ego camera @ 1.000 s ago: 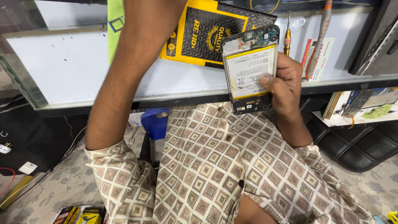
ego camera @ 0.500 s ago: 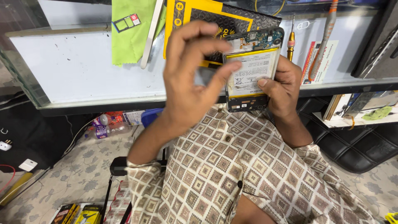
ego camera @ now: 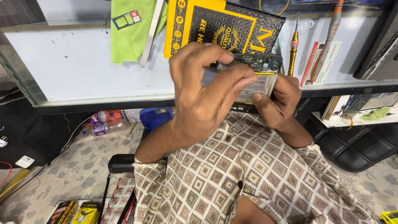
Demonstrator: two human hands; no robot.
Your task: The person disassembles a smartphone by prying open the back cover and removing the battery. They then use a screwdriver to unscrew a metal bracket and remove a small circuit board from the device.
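The opened phone sits up in front of our chest, just at the edge of the white counter, back cover off so we can see the circuit board along the top and the battery below it. Going left to right: our left hand is over the phone's left half, fingers curled in and pinching something small and grey against it, though we can't really tell what that bit is. Our right hand holds the phone from the right side and underneath, fingers wrapped tight around its edge, thumb pressed on the battery label.

On the counter behind, there's a green cloth with a little SIM tray on it, and metal tweezers lying across its right edge. Then a black-and-yellow package right behind the phone, and a gold-handled screwdriver just beside it on the right.
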